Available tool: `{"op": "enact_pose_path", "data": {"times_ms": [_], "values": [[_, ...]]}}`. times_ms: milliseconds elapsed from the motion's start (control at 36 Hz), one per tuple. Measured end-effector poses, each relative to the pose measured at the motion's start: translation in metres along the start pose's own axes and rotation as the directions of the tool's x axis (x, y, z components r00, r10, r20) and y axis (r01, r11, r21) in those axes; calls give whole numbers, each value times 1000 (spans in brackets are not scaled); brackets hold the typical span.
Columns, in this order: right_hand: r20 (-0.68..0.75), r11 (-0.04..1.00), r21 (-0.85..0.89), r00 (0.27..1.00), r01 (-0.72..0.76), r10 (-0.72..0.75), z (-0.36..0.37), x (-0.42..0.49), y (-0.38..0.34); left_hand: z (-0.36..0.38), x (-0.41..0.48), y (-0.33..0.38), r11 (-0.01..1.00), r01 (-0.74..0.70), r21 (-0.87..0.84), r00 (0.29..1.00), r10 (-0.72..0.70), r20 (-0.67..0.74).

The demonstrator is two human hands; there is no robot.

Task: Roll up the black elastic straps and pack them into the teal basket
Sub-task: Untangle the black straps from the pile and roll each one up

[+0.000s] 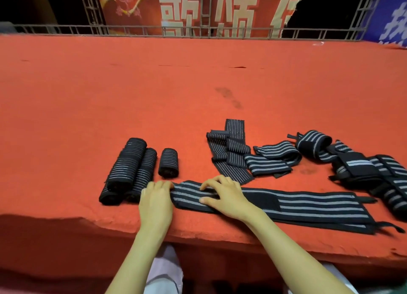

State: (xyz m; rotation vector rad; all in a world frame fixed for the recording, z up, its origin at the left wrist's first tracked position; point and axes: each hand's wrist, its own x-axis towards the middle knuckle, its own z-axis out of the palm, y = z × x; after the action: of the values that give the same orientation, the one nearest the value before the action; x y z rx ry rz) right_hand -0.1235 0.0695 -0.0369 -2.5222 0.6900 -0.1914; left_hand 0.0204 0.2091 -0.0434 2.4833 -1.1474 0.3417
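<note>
I'm watching both hands work the left end of one long strap (308,207), which lies flat along the near edge of the red cloth (132,95), stretched out to the right so it can be wound from one end. The left hand (156,196) has its fingers curled over that end and seems to grip it to start the first turn. The right hand (226,196) lies flat on the strap just beside it, fingers spread and pressing, probably to stop the elastic from sliding or springing back. Finished rolls (132,168) sit side by side just left of the hands, handy for gathering up later. A loose pile (275,159) of unrolled straps waits behind and to the right. The basket is not in view (so I judge that packing is still some way off).
</note>
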Motion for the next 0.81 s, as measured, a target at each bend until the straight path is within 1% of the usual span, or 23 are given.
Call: {"op": "enact_pose_path", "data": {"times_ms": [56,139,194,278,333,417,472,528,583,694,778,806], "values": [[-4,999,-37,999,34,-34,1,-4,0,2,1,-3,1000,-11,-7,999,12,40],[-25,988,-112,993,110,-113,2,-10,2,1,4,-5,997,-15,-69,995,21,93],[-44,989,-95,992,111,-115,0,-10,4,0,6,-4,994,-5,-111,990,20,137],[-35,991,-77,993,111,-114,-2,-4,4,-5,12,-7,993,-42,-113,979,63,193],[-27,989,-92,992,119,-122,-2,-2,4,-9,22,-12,988,-41,-146,959,80,272],[-40,991,-69,992,116,-119,1,-3,6,-15,38,-19,981,-23,-193,904,103,415],[-48,992,-61,992,110,-113,3,-5,7,-17,47,-23,987,-42,-153,861,113,496],[-49,992,-52,992,112,-115,3,-6,7,-17,52,-25,992,-84,-99,827,125,548],[-41,992,-42,992,116,-118,2,-5,7,-16,54,-26,992,-114,-49,815,122,566],[-33,992,-37,992,118,-119,2,-5,8,-16,53,-17,975,-185,122,833,90,545],[-36,992,-30,992,120,-121,3,-5,10,-20,51,-12,938,-227,260,885,87,458],[-35,992,-30,992,122,-123,3,-6,11,-22,50,-11,934,-215,287,907,82,414]]}}
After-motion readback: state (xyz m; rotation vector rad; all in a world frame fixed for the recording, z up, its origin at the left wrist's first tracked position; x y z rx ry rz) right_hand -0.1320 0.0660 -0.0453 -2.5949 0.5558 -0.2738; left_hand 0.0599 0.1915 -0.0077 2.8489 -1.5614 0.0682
